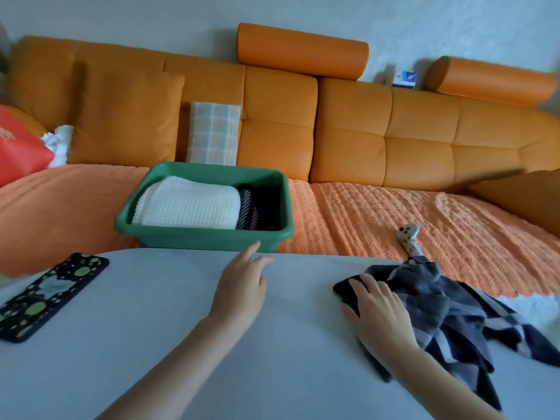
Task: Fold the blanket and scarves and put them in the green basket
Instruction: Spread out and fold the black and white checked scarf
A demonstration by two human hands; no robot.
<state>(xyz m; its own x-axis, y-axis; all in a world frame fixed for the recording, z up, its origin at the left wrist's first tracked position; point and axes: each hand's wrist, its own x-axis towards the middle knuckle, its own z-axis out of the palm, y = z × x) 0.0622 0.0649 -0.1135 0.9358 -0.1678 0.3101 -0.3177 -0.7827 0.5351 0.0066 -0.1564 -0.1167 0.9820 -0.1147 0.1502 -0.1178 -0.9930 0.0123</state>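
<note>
A: Right hand [378,313]: fingers [363,284] straight and spread, pressing the scarf [448,301] onto the worktop [181,328], gripping nothing. Left hand [239,286] is relaxed and empty.

B: The scarf lies bunched under and beyond those fingers. I'd pin it with one palm, draw the corners out flat, then fold it small.

A: The basket [206,234] sits just past the left fingertips. Inside are the folded blanket [188,204] and, to its right, a striped scarf [247,207]. Beyond that it's too dark to tell.

left hand [241,287] stretched forward, palm down, fingers loosely straight; right hand [380,313] lies flat, fingers spread.
</note>
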